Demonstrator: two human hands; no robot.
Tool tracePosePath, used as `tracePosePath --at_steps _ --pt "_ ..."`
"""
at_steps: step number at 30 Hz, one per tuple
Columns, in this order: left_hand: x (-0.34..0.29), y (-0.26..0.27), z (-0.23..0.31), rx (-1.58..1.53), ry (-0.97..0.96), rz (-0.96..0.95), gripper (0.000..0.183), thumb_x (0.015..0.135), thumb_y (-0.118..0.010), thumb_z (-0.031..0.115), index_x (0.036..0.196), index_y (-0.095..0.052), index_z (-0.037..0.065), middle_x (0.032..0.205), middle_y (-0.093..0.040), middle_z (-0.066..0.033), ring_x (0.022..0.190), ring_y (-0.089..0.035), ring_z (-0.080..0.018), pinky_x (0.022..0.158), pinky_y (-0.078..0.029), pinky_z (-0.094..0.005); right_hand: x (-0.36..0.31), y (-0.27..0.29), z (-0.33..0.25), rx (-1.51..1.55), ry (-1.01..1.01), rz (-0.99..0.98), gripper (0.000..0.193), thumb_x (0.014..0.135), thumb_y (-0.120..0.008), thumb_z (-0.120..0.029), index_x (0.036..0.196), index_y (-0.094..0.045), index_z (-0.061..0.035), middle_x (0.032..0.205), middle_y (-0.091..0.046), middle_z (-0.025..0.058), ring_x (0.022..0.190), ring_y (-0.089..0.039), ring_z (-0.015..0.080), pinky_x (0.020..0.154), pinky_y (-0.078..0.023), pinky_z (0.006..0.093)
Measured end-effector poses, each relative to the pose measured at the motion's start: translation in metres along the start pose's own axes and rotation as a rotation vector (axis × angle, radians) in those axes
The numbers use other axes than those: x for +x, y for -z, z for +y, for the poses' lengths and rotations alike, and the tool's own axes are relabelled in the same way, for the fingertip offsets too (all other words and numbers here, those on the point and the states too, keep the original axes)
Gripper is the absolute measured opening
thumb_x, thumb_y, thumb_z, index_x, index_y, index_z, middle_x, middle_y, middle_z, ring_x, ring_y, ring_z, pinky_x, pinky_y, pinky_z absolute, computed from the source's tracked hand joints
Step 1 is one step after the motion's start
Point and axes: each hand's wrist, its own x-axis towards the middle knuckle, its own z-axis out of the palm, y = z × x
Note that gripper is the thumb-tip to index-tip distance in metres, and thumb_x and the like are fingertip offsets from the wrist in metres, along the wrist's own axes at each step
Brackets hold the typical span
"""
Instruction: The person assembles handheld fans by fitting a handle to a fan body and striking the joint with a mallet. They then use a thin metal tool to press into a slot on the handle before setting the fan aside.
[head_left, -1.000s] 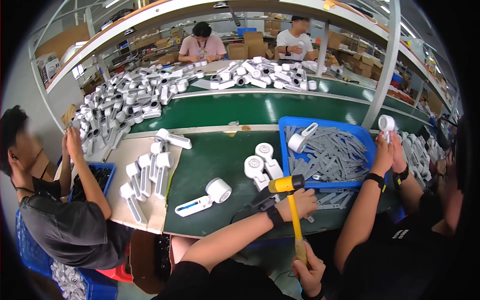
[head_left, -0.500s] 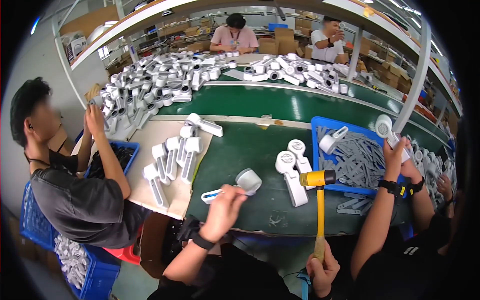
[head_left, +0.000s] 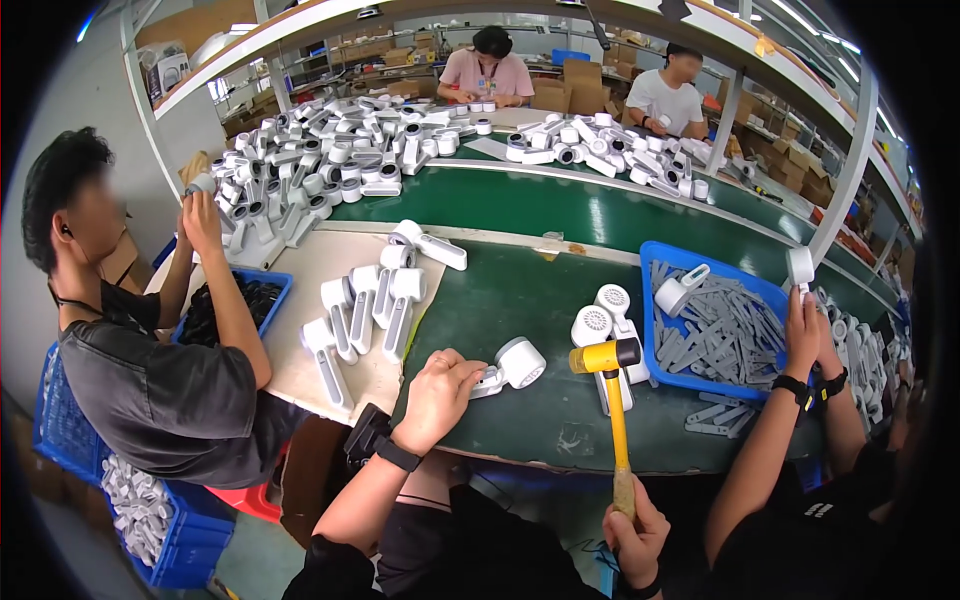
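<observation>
My left hand [head_left: 441, 396] is closed round the handle end of a white handheld fan [head_left: 519, 363] on the green worktop, its round head pointing right. My fingers cover much of the handle. In my right hand [head_left: 636, 533] is a mallet [head_left: 618, 420] with a yellow shaft and a yellow-and-black head, raised in front of the worktop. Behind the mallet head lie two more white fans [head_left: 592, 324] with round grilles, partly hidden by it.
On the pale board [head_left: 290, 375] at left are several white fans. A blue tray [head_left: 652, 300] of grey strips is at right. Co-workers sit at left and right, and two more face me beyond the green conveyor [head_left: 480, 208]. Large piles of fans [head_left: 310, 150] line its far side.
My left hand has shifted from the fan's neck to its handle end, and the fan has turned slightly. The mallet head has moved left relative to the fans behind it.
</observation>
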Motion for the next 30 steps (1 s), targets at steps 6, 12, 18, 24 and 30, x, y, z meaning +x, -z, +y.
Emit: tracePosePath --at_steps 6,12,18,24,30 --pt "0.003 -0.003 -0.003 0.036 -0.088 -0.002 0.015 0.087 -0.069 0.012 0.100 -0.075 0.009 0.087 -0.062 -0.0068 0.088 -0.063 -0.0266 0.072 -0.053 -0.0371 0.003 0.000 0.001 0.015 -0.012 -0.005 0.054 0.090 -0.059 -0.001 0.141 -0.046 0.0099 0.072 -0.060 0.0055 0.050 -0.049 0.0062 0.047 -0.037 0.0192" --pt "0.003 0.003 -0.006 0.015 -0.090 -0.058 0.016 0.088 -0.070 0.015 0.102 -0.076 0.010 0.093 -0.062 -0.0052 0.090 -0.063 -0.0256 0.074 -0.053 -0.0365 0.009 -0.005 0.000 -0.059 0.005 -0.088 0.054 0.089 -0.060 0.002 0.141 -0.048 0.0092 0.072 -0.063 0.0047 0.053 -0.052 0.0054 0.049 -0.039 0.0186" --pt "0.000 0.007 -0.007 0.037 -0.130 -0.091 0.020 0.085 -0.073 0.015 0.104 -0.077 0.011 0.092 -0.064 -0.0051 0.088 -0.062 -0.0248 0.076 -0.052 -0.0366 0.005 -0.006 -0.002 -0.032 -0.092 -0.080 0.054 0.088 -0.067 0.004 0.139 -0.052 0.0064 0.078 -0.064 0.0021 0.060 -0.055 0.0051 0.055 -0.044 0.0201" --pt "-0.002 0.006 -0.006 0.088 -0.138 -0.052 0.021 0.081 -0.076 0.017 0.102 -0.079 0.015 0.090 -0.066 -0.0027 0.083 -0.056 -0.0244 0.074 -0.049 -0.0346 0.011 -0.006 -0.006 -0.071 -0.089 -0.106 0.053 0.088 -0.068 0.002 0.139 -0.053 0.0038 0.078 -0.064 0.0023 0.062 -0.055 0.0051 0.057 -0.044 0.0205" --pt "-0.006 -0.002 -0.011 0.061 -0.070 -0.034 0.021 0.081 -0.077 0.015 0.102 -0.080 0.015 0.091 -0.069 -0.0038 0.086 -0.056 -0.0250 0.076 -0.047 -0.0347 0.034 -0.012 0.011 -0.334 0.047 -0.168 0.055 0.089 -0.068 -0.002 0.141 -0.052 0.0020 0.076 -0.062 0.0017 0.061 -0.054 0.0046 0.056 -0.042 0.0204"
